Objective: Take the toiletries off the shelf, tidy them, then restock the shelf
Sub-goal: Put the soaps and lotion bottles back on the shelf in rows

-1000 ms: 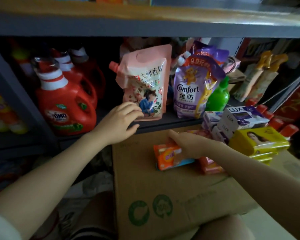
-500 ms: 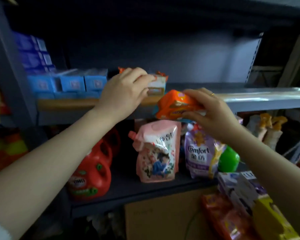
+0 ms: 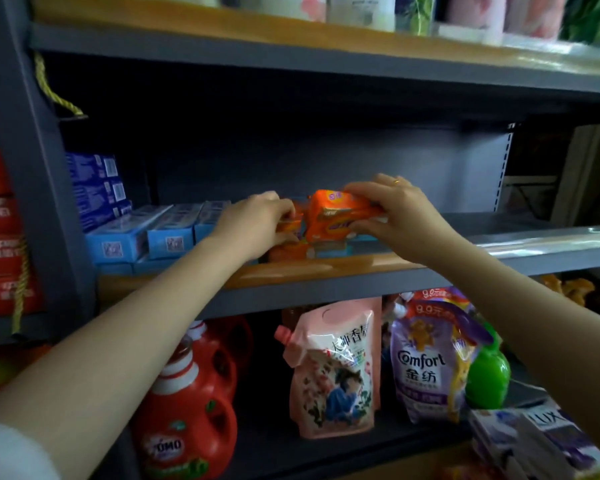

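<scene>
The right hand pinched an orange soap pack by its top and right end, thumb beneath and fingers curled over, holding it tilted just above the middle shelf. That pack was the task's thing in hand: it hung over the shelf's front half, touching the other orange packs to its left. It was probably tilted so it could be slid onto the stack rather than dropped flat.

The left hand, left of that pack, curled its fingers round a 2nd orange pack, apparently steadying the pile while the new one went on. Below both lay at least 1 more orange pack, so 3 could be counted; more might be hidden behind the hands.

Left of the packs lay blue boxes, 3 ends showing in the upper row, set lengthwise so their ends faced out. Under the shelf stood 2 pouches, a pink one and a purple one, plus a red jug and a green bottle. Restocking looked to be under way, with much of the shelf to the right of the packs bare.
</scene>
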A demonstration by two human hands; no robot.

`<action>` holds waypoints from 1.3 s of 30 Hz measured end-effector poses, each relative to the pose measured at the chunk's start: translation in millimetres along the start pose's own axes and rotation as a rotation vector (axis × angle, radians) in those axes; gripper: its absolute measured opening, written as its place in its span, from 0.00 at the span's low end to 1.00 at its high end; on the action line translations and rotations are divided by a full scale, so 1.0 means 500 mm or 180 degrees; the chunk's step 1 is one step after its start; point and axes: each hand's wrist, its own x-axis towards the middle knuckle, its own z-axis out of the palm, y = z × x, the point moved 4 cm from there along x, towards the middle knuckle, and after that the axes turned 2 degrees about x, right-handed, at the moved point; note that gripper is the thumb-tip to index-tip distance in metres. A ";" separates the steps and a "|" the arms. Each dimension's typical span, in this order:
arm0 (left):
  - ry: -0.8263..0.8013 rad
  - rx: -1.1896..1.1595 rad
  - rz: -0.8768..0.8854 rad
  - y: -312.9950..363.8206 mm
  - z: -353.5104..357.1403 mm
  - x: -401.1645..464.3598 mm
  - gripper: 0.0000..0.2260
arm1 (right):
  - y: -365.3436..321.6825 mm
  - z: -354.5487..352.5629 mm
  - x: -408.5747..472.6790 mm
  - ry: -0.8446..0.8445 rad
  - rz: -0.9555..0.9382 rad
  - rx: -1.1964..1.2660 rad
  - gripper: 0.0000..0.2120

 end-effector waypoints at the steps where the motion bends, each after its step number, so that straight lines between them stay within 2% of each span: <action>1: 0.0012 0.0087 -0.0021 0.001 0.002 0.001 0.13 | 0.000 0.008 0.010 -0.0153 0.0036 -0.0071 0.24; 4: -0.0037 0.0150 -0.0003 0.002 -0.003 0.012 0.12 | -0.003 0.035 0.031 -0.0625 0.0142 -0.0003 0.24; 7: -0.0479 -0.0122 0.0230 -0.014 -0.017 0.021 0.13 | -0.003 0.065 0.038 -0.0938 0.0225 0.0185 0.22; 9: -0.0740 -0.0364 0.0266 -0.029 -0.028 0.018 0.13 | 0.000 0.079 0.036 -0.0944 0.0262 0.0257 0.19; 13: -0.0879 -0.0981 0.0038 -0.041 -0.032 0.006 0.16 | -0.001 0.089 0.034 -0.0557 0.0220 0.0243 0.16; 15: -0.0857 -0.1278 -0.0080 -0.036 -0.034 0.002 0.25 | -0.008 0.092 0.034 -0.0262 0.0339 0.0281 0.13; 18: -0.0751 -0.0952 0.0113 -0.028 -0.030 0.000 0.37 | -0.024 0.104 0.020 0.0333 0.0514 -0.0055 0.12; 20: -0.0652 -0.0627 0.0204 -0.027 -0.023 -0.001 0.35 | -0.034 0.111 0.009 0.0554 0.0649 -0.0121 0.12; 23: -0.0472 -0.0326 0.0323 -0.025 -0.014 0.000 0.27 | -0.038 0.125 0.010 0.0441 0.0814 0.0081 0.13; 27: -0.0424 -0.0437 0.0330 -0.028 -0.009 -0.002 0.20 | -0.026 0.139 0.003 -0.0006 0.0927 0.0346 0.26; 30: -0.0371 -0.0384 0.0382 -0.028 -0.006 -0.002 0.20 | 0.008 0.121 -0.004 -0.0066 0.1435 0.0296 0.34; 34: -0.0311 -0.0360 0.0410 -0.031 -0.003 0.001 0.20 | 0.004 0.118 0.000 -0.0143 0.1577 0.0621 0.27; 39: -0.0057 0.0033 0.0485 -0.021 0.011 0.005 0.22 | 0.001 0.130 -0.006 -0.0026 0.1655 0.0737 0.25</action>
